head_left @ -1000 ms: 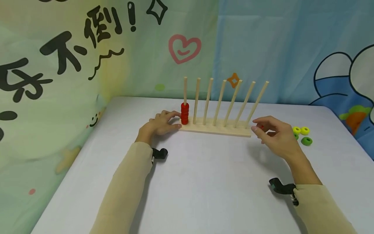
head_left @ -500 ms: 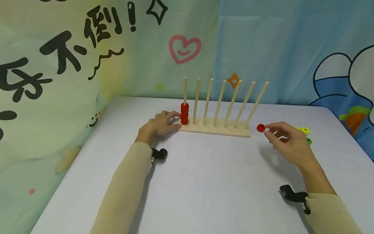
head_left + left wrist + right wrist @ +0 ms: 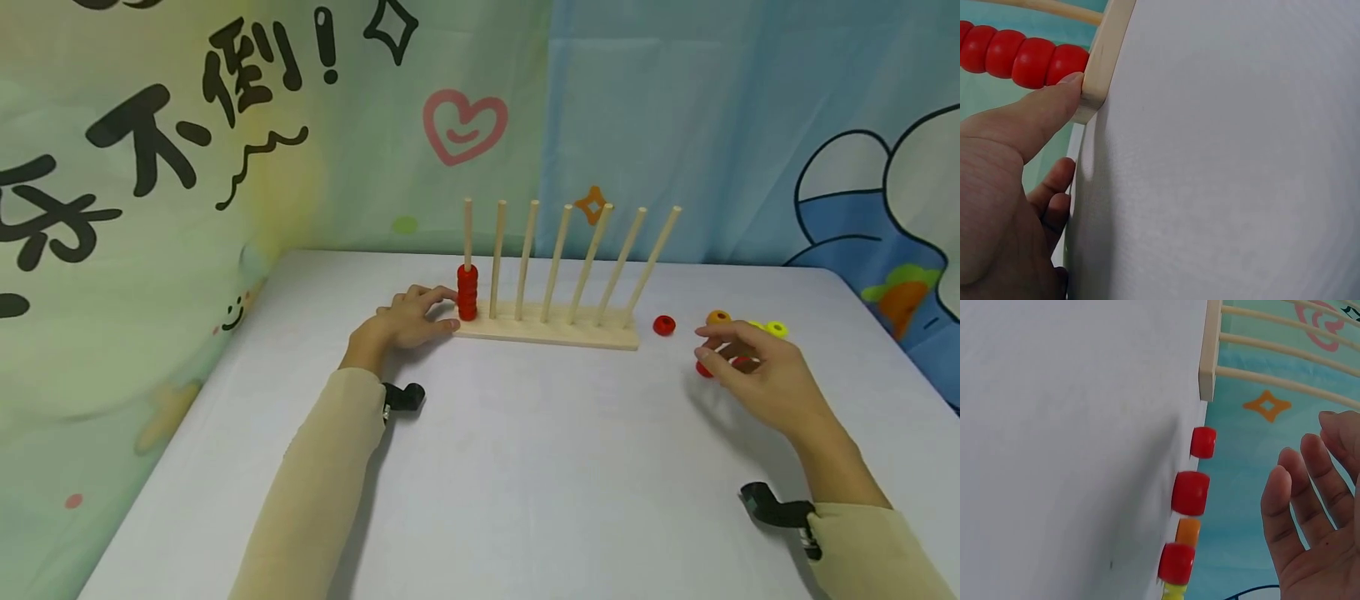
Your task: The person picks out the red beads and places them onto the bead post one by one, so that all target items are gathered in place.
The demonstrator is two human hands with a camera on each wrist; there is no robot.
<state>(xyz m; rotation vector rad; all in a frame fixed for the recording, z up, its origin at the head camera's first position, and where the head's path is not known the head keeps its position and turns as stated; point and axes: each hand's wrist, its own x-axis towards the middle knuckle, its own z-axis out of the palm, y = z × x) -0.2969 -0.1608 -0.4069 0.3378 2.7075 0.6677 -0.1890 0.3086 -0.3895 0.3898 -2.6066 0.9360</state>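
Observation:
A wooden peg rack (image 3: 555,329) with a row of upright rods stands at the back middle of the table. On its leftmost rod several red beads (image 3: 467,293) are stacked. My left hand (image 3: 408,321) holds the rack's left end between thumb and index finger; in the left wrist view the thumb (image 3: 1054,109) presses the base's corner beside the lowest bead. Right of the rack, my right hand (image 3: 761,375) hovers with loosely bent fingers and nothing in them. Under and behind it lie loose beads: a red bead (image 3: 703,368), partly hidden, and another red bead (image 3: 1177,564).
A single red bead (image 3: 663,325) lies between the rack and my right hand. Behind the hand are an orange bead (image 3: 717,317) and a yellow bead (image 3: 776,329). A printed cloth (image 3: 645,100) hangs along the table's back edge.
My right hand has moved right, away from the rack, uncovering the single red bead, then the orange one and more red ones, and covering the green beads. The left hand stays at the rack's end.

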